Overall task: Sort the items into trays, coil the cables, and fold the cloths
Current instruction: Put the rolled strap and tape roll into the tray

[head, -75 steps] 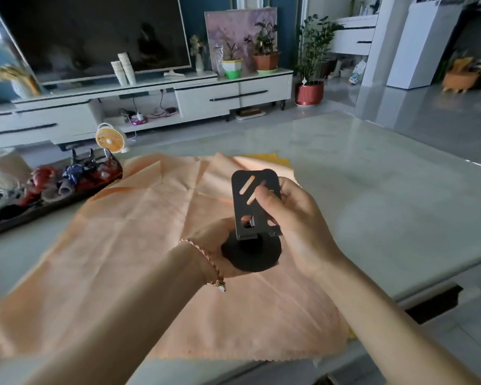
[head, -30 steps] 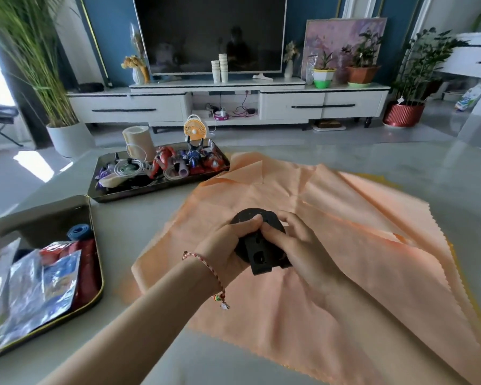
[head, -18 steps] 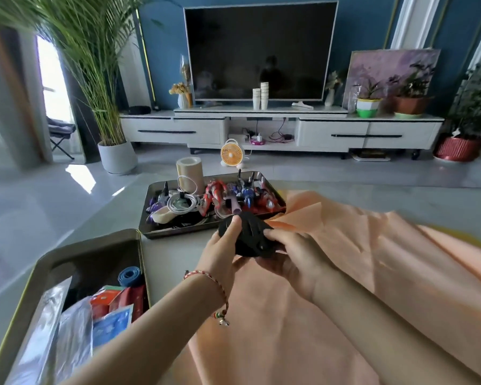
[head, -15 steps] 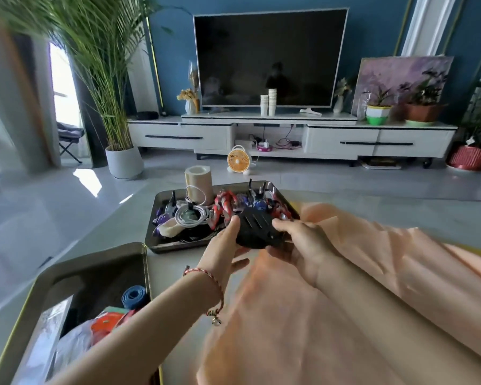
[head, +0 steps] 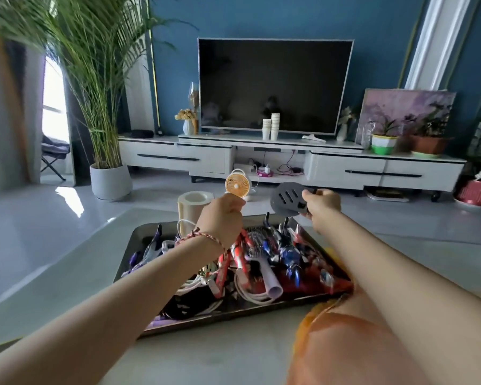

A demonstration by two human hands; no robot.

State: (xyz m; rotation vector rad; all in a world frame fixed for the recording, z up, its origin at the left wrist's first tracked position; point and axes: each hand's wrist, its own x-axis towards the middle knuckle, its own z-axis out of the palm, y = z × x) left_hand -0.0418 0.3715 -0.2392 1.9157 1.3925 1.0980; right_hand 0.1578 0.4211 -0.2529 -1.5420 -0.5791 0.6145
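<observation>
My right hand (head: 321, 203) pinches a black folded phone stand (head: 287, 198) by its edge and holds it in the air over the far end of a dark metal tray (head: 195, 323). The tray is packed with red and blue toy figures (head: 286, 251) and white cables (head: 250, 293). Above the tray's far left part hovers my left hand (head: 222, 218), back toward me and fingers curled; I cannot see whether anything is in it. An orange cloth (head: 345, 343) lies at the lower right, partly under my right forearm.
A cream roll (head: 192, 207) stands at the tray's far left corner. A small orange fan (head: 237, 185) shows just beyond my left hand. Bare grey tabletop (head: 67, 279) lies left of the tray. A TV unit and potted plants are across the room.
My left hand has let go of the stand and moved left. My right hand alone has carried it from the cloth out over the tray. The view has swung toward the tray.
</observation>
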